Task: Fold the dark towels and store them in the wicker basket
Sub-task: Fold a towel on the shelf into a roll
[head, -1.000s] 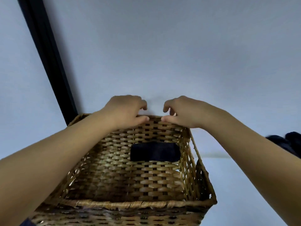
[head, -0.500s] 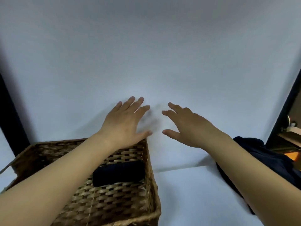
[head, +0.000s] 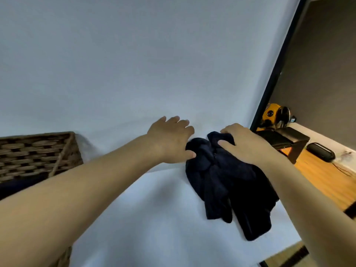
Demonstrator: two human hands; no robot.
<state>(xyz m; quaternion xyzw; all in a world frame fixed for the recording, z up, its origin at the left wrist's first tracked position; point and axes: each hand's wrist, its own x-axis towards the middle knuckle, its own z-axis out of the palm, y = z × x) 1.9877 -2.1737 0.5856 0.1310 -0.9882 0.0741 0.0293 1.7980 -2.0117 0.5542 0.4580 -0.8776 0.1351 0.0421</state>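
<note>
White surface: smooth, plain covering that runs up into a backdrop at the far edge. Wicker basket: stands at the left edge, brown weave, only partly in view. Dark towels: crumpled navy heap near the right edge, far end close to the backdrop, near end trailing toward the front right corner. Basket and towels well apart.

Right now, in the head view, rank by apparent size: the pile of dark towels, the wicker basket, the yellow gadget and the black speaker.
1. Pile of dark towels
2. Wicker basket, though cut off by the frame and an arm, so unsure
3. Yellow gadget and black speaker look alike; both sit farther back
</note>
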